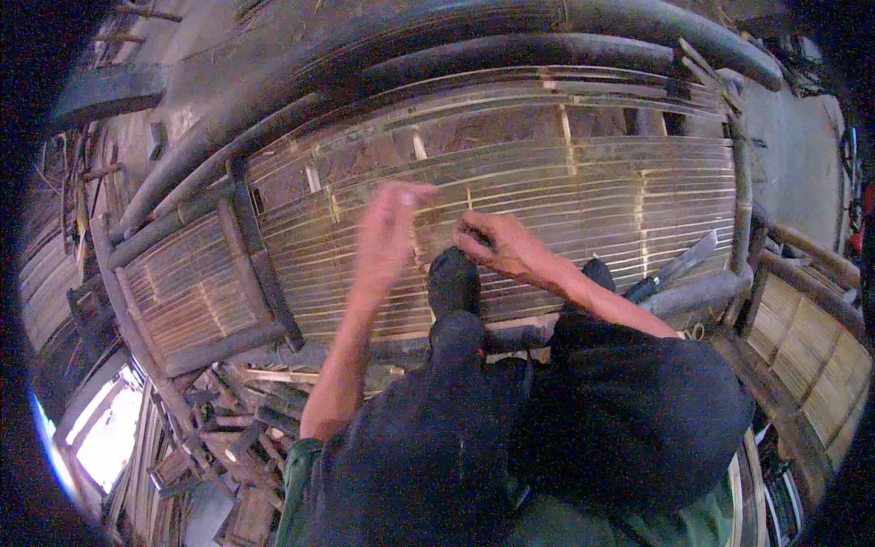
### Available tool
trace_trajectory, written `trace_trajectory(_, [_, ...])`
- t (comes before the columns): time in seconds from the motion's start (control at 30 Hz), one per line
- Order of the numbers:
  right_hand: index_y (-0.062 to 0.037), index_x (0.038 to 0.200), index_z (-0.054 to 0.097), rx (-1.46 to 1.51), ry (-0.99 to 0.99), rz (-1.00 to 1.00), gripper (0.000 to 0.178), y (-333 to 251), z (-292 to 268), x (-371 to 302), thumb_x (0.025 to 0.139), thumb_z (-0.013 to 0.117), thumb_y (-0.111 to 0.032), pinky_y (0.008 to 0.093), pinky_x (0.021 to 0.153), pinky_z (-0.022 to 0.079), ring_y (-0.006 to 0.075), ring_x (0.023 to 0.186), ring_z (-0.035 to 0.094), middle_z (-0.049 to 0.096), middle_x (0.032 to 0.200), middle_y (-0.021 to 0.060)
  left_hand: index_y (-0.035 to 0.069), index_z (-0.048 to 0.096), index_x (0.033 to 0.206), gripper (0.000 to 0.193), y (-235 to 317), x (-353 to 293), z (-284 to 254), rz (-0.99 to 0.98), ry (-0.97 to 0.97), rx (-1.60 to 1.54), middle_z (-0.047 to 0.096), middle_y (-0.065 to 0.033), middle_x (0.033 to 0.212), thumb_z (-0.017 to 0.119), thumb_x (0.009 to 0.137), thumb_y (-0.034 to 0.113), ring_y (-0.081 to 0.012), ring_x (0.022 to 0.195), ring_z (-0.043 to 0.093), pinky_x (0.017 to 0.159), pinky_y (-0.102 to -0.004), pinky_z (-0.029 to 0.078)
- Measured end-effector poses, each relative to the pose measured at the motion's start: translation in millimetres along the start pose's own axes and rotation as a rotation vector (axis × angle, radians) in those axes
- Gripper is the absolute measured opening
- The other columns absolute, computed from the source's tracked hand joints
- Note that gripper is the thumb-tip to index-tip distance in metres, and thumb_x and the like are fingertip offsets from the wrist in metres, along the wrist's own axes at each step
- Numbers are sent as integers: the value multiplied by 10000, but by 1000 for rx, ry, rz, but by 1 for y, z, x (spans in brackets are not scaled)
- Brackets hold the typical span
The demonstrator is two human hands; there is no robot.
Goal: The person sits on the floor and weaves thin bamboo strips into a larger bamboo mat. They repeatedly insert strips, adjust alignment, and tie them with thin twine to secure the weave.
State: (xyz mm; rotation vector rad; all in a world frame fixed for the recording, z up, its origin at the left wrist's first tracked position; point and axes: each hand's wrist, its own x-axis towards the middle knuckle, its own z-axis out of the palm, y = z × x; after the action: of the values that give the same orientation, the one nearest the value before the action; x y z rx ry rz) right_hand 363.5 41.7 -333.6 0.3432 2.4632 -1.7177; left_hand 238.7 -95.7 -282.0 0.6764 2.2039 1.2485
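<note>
While the right hand (497, 242) is low over the middle of the slatted bench (583, 191), its thumb and fingers are drawn together; whether they pinch anything is too small to tell. Just beyond them a thin pale sliver (469, 199) shows against the slats. To its left, the left hand (392, 223) is blurred above the bench, and I cannot tell whether its fingers are apart or together. The bench stretches below both hands, with thick dark poles (519, 53) along its far edge. Toward its near right corner lies a knife (684, 262), handle at the near edge, blade over the slats. Scrap wood (260, 419) is heaped beyond the near left edge.
</note>
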Motion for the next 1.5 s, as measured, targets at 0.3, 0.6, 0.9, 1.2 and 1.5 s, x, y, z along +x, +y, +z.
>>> trace_trajectory(0.3, [-12, 808, 572, 255, -20, 407, 293, -2, -93, -16, 919, 515, -277, 280, 605, 410, 107, 659, 468, 537, 698, 29, 39, 546, 899, 177, -13, -5, 69, -154, 69, -339, 425, 38, 676, 450, 956, 176, -51, 611, 381, 533, -228, 333])
trace_trajectory(0.6, [-52, 820, 571, 1435, 289, 335, 237, 10, -77, -12, 933, 504, -249, 315, 741, 510, 152, 776, 597, 607, 818, 47, 38, 543, 919, 172, -8, -13, 87, -159, -22, -265, 421, 25, 664, 455, 953, 181, -56, 601, 374, 535, -227, 342])
trace_trajectory(0.9, [18, 1041, 641, 422, 252, 345, 317, 6, -50, -10, 905, 570, -259, 252, 751, 457, 92, 881, 566, 651, 945, 28, 38, 560, 974, 123, -7, -13, 100, -33, 12, -184, 492, -32, 670, 493, 922, 127, -112, 590, 443, 550, -257, 393])
trace_trajectory(1.2, [5, 964, 646, -89, 330, 173, 245, 2, -49, -15, 859, 610, -213, 316, 717, 472, 229, 789, 620, 655, 857, 148, -9, 599, 994, 190, -8, -1, 101, -66, 195, -253, 637, -98, 913, 548, 896, 146, -166, 844, 575, 772, -292, 451])
trace_trajectory(1.5, [-7, 931, 650, -137, 171, 181, 209, 7, -39, -22, 854, 609, -197, 344, 700, 464, 269, 793, 608, 633, 848, 143, -6, 602, 991, 228, -9, 38, 80, -302, 54, -809, 632, -68, 909, 533, 928, 202, -120, 854, 576, 771, -251, 460])
